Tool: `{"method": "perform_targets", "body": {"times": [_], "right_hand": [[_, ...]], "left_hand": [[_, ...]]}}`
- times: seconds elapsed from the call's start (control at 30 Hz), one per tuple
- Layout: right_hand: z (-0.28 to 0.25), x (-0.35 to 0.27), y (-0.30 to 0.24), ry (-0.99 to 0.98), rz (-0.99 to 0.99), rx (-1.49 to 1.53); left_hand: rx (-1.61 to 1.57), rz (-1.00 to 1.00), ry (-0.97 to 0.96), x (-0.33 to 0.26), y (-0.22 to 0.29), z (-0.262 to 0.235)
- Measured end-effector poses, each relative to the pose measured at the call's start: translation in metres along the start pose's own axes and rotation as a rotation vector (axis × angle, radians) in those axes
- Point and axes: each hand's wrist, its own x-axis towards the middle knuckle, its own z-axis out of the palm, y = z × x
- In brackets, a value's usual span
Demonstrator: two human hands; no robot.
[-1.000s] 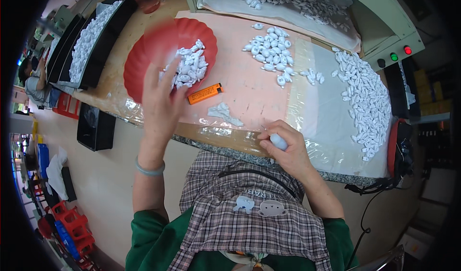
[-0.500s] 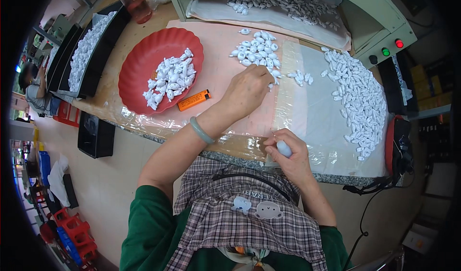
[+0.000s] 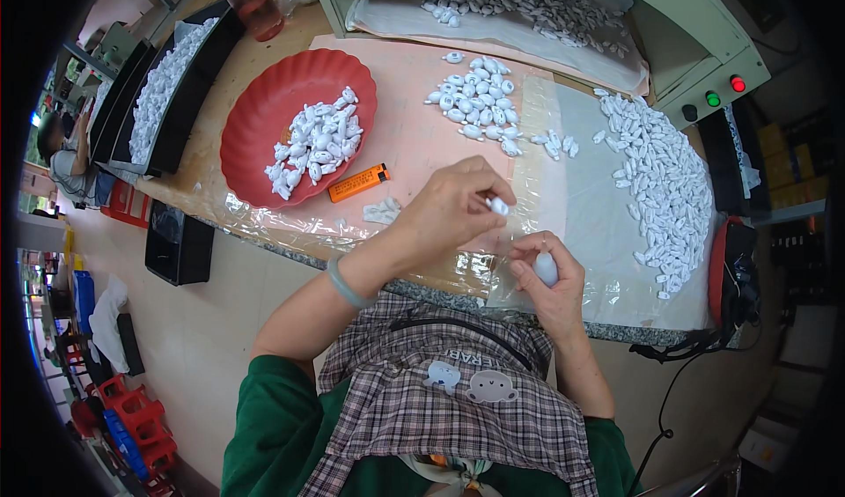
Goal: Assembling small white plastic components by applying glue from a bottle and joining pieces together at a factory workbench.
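Observation:
My left hand [image 3: 458,199] pinches one small white plastic piece [image 3: 498,206] with a dark mark, above the pink sheet. To its right, my right hand [image 3: 553,281] wraps its fingers round a small white bulb-shaped bottle [image 3: 546,270] with what looks like a thin tip. Beyond my left hand lies a loose group of similar white pieces [image 3: 475,99], with a few smaller slim ones [image 3: 556,145] beside it. A large spread of slim white pieces [image 3: 660,184] covers part of the pale sheet at the right.
A red scalloped dish [image 3: 251,132] holds more white pieces. Near it lie an orange lighter [image 3: 359,183] and a crumpled white scrap [image 3: 382,211]. Black trays [image 3: 167,140] stand at the left beside a pink-lidded bottle [image 3: 251,8]. A green-grey cabinet [image 3: 735,57] borders the far side.
My left hand has drawn back from the group of white pieces toward me with one piece pinched. My right hand has shifted slightly right, and the white scrap is now uncovered.

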Motion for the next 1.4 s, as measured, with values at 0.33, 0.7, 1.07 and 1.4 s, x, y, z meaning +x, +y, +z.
{"method": "perform_targets", "body": {"times": [0.33, 0.7, 1.07, 1.4], "right_hand": [[0.013, 0.001, 0.005, 0.02, -0.099, 0.427], [0.001, -0.002, 0.011, 0.154, 0.007, 0.537], [0.001, -0.006, -0.009, 0.255, -0.138, 0.277], [-0.002, -0.015, -0.014, 0.254, -0.401, -0.144]], "left_hand": [[-0.668, -0.297, -0.05, -0.047, 0.008, -0.002], [-0.891, -0.432, 0.043, -0.068, 0.001, -0.005], [-1.119, -0.492, 0.017, -0.077, 0.007, -0.002], [-1.166, -0.511, 0.001, -0.083, -0.001, 0.003]]}}
